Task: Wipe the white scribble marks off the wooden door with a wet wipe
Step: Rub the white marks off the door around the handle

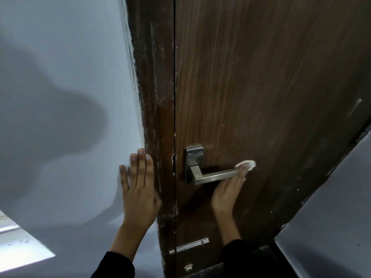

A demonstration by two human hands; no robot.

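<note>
left hand (138,189) lies flat with straight fingers up on the wall (60,97) beside the frame (154,97). right hand (228,189) reaches up the door (271,87), straight fingers pressing the wipe (248,164) against it at the tip of the handle (214,175), whose lever runs sideways.

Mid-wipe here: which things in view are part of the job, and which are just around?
In the job:
- wooden door
- wet wipe, pressed to the door by the right hand
- left hand, flat against the wall

Just around:
- metal door handle
- door frame
</note>
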